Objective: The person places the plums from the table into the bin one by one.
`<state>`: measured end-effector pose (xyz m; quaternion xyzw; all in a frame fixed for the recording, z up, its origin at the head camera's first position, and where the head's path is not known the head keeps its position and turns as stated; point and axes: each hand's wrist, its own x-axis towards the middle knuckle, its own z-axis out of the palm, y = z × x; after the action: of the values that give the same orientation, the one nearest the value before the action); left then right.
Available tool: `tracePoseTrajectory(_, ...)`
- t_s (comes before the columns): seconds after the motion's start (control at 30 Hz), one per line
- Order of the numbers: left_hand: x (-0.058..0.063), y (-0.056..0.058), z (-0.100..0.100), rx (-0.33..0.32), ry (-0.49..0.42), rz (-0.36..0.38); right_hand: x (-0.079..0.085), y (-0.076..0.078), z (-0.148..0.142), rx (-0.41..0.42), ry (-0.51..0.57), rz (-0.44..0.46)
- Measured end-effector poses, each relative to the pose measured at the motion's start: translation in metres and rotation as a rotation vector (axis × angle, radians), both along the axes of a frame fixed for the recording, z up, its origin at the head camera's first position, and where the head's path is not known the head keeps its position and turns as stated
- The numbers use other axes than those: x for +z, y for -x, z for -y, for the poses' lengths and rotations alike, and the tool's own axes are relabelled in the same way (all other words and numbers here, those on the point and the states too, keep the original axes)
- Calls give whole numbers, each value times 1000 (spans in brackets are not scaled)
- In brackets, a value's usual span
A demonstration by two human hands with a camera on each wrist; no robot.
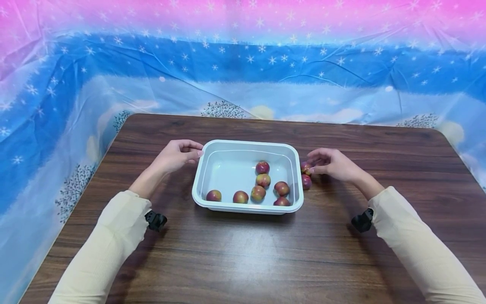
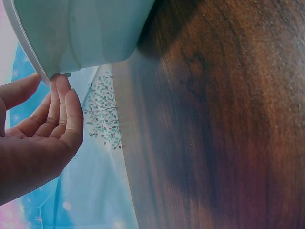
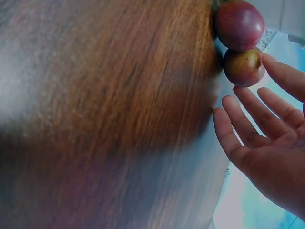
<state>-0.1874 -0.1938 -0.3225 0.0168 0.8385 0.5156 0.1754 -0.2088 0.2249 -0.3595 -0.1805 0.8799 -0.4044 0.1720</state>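
Note:
A white plastic basin stands on the table with several red-and-yellow plums in it. My left hand pinches the basin's left rim, the thumb above and the fingertips below the lip. Against the outside of the right wall lie two more plums, a redder one and a yellowish one. Beside the yellowish plum is my right hand, its fingers spread and loosely bent. Thumb and index fingertips come close to that plum; whether they touch it I cannot tell.
The brown wood-grain table has rounded far corners. Behind it and along its left side hangs a pink and blue snowflake cloth. A small black camera sits on my left wrist, another camera on my right.

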Motion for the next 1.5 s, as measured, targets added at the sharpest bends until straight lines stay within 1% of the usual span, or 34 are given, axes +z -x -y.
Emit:
tracePoseTrajectory(0.13,0,0,0,1,2,-1,0,-1,0,-2,-6,-2)
tracePoseTrajectory(0.17,0,0,0,1,2,-1,4,-3,3,-2,-8,-3)
tracePoseTrajectory(0.27,0,0,0,0,4,-2,5,-4,3,2,-17,-12)
tracePoseTrajectory(0.37,0,0,0,-3,6,-3,4,-4,3,0,-25,-13)
tracePoseTrajectory(0.43,0,0,0,-4,6,-2,-1,-1,1,-3,-24,-9)
tracePoseTrajectory(0.83,0,0,0,1,11,3,-2,-1,-2,-13,-23,-7)
tracePoseTrajectory(1.23,0,0,0,-2,8,0,6,-4,-4,-26,-9,-1)
tracePoseTrajectory(1.5,-1,1,0,0,10,3,16,-5,-5,-37,-18,-29)
